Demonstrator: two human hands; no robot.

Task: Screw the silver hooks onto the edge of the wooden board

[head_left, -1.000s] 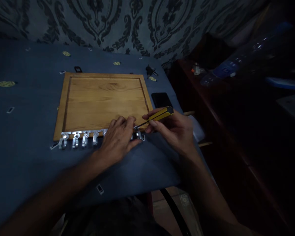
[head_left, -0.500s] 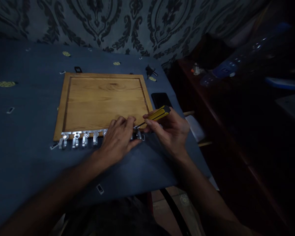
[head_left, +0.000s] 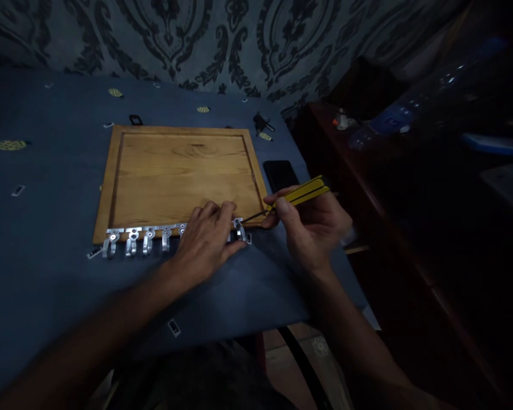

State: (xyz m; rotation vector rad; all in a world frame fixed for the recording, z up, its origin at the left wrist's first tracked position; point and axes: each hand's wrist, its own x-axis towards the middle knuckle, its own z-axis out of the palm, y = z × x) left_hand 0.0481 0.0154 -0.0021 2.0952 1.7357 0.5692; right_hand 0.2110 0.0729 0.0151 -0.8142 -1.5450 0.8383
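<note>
A wooden board (head_left: 179, 171) with a raised frame lies flat on a blue cloth. Along its near edge runs a metal hook rail (head_left: 137, 236) with several silver hooks. My left hand (head_left: 205, 242) lies palm down on the right part of the rail, fingers curled and pressed onto it. My right hand (head_left: 312, 225) grips a yellow-and-black screwdriver (head_left: 297, 195). Its thin shaft points left, and the tip sits just right of the rail's right end. Part of the rail is hidden under my left hand.
A dark phone (head_left: 281, 172) lies on the blue cloth (head_left: 47, 273) right of the board. A small black object (head_left: 260, 122) sits at the far right corner. A dark wooden cabinet (head_left: 393, 216) with a plastic bottle (head_left: 393, 119) stands to the right. Patterned wall behind.
My right hand has drawn the screwdriver to the right, so its tip has come off the rail's right end. The left hand has stayed on the rail.
</note>
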